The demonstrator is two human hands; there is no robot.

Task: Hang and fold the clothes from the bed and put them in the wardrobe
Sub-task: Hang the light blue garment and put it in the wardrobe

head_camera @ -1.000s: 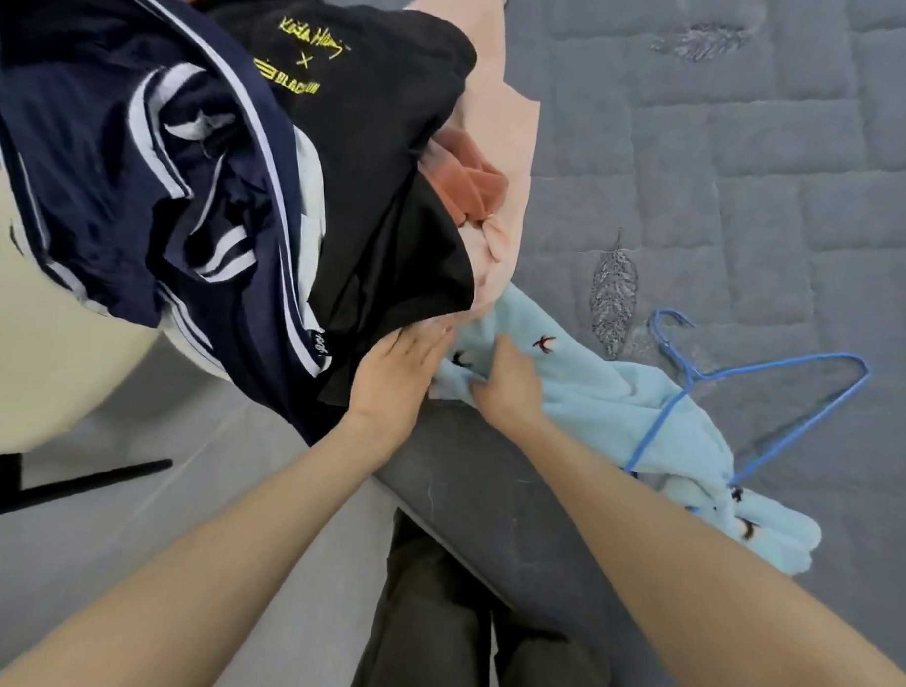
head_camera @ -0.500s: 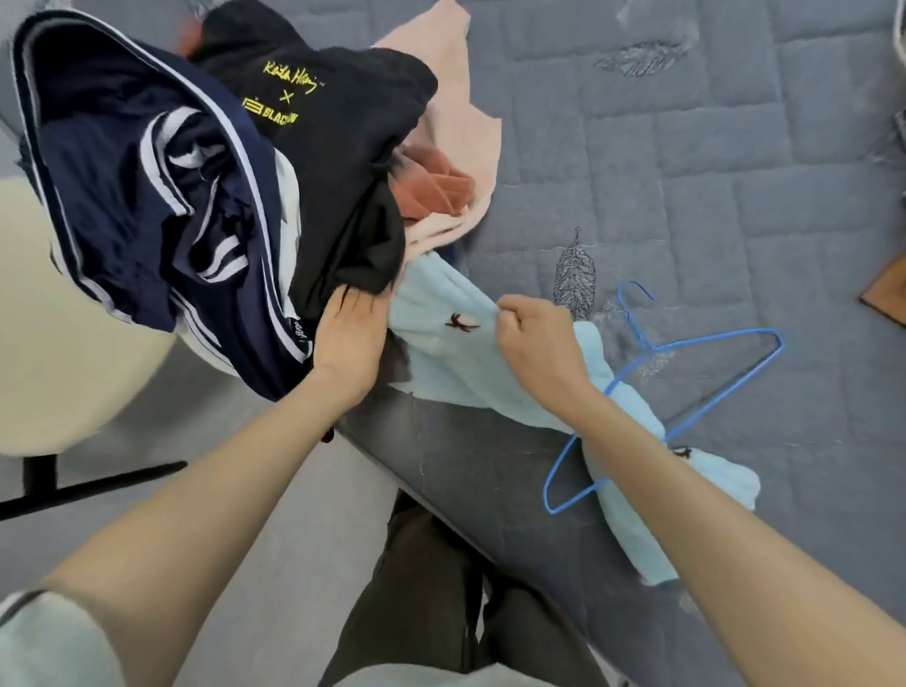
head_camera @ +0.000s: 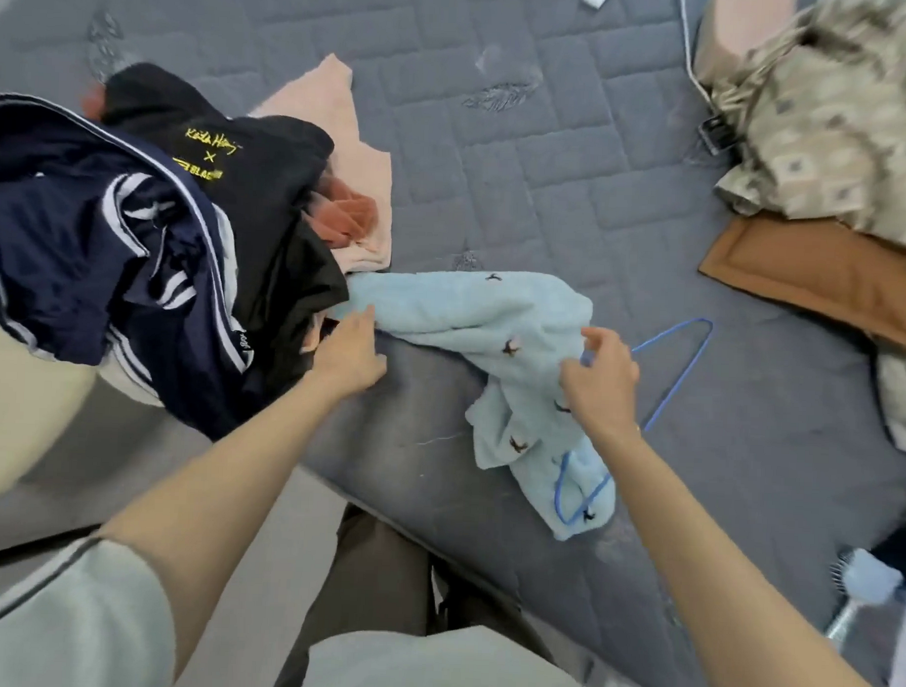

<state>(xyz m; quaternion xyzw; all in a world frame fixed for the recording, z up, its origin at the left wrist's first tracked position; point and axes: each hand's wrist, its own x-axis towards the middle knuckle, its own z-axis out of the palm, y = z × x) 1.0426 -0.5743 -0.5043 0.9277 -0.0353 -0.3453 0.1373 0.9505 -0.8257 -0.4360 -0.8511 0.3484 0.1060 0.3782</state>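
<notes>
— Shifted right since half a second back: right hand (head_camera: 601, 382), off the pinch point near the pile, now over the right side of the light blue fleecy garment with small dark bird motifs (head_camera: 462, 312).
— Grip?
— Fingers loosely curled, hook of the thin blue wire hanger (head_camera: 680, 376) just beside the thumb. Pinching it or not, cannot tell.
— Left hand (head_camera: 350, 352)?
— Let go of the black hem gripped earlier. Now flat, fingers straight, tips touching the garment's left edge, right beside the pile. Hands well apart.
— Garment itself?
— Dragged further out from under the pile, spread wider along the bed's front edge. Hanger partly buried in it: one corner out to the right, a wire loop showing at the lower end.
— Pile changed?
— No. Same heap at left: navy satin garment with white stripes (head_camera: 79, 248), black T-shirt with yellow print (head_camera: 261, 182), peach knit top (head_camera: 331, 107), rust-orange cloth (head_camera: 350, 219) tucked between.
— Surface?
— Grey quilted mattress with stitched leaf motifs (head_camera: 549, 182).
— Anything new in view?
— Yes, at right: crumpled beige patterned blanket (head_camera: 833, 130), lying over a flat brown padded mat (head_camera: 813, 271).
— Room?
— Pale grey floor (head_camera: 118, 465) below the bed edge, blurred cream rounded shape (head_camera: 7, 405) at far left.
</notes>
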